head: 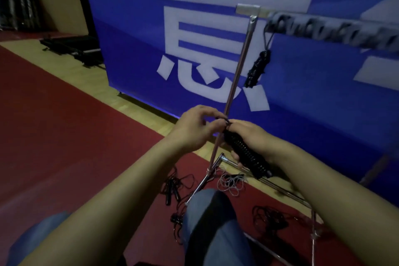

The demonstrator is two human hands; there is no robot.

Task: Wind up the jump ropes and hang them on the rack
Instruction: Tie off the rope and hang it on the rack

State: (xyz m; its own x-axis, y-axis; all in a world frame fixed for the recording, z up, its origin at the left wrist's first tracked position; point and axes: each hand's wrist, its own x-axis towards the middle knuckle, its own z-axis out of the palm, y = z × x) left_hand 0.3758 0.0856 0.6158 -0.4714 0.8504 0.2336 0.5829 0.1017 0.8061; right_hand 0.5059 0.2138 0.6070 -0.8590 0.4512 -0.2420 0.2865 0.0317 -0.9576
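Jeans-clad knees [207, 222] are cut off at the bottom edge. Large white Chinese characters, cropped, are printed on the blue banner [133, 34]. A wound black jump rope [248, 155] is gripped by the right hand [252, 136]; its end is pinched by the left hand [198, 124] beside the rack [235, 75], where another bundle [257, 69] hangs, blurred.

Blue banner [302, 97] behind rack: large white Chinese characters. 1 character near centre, cropped at top edge; lower part shows 心 radical. Fragments of second character at right edge, unreadable. No other text, brand, number legible.
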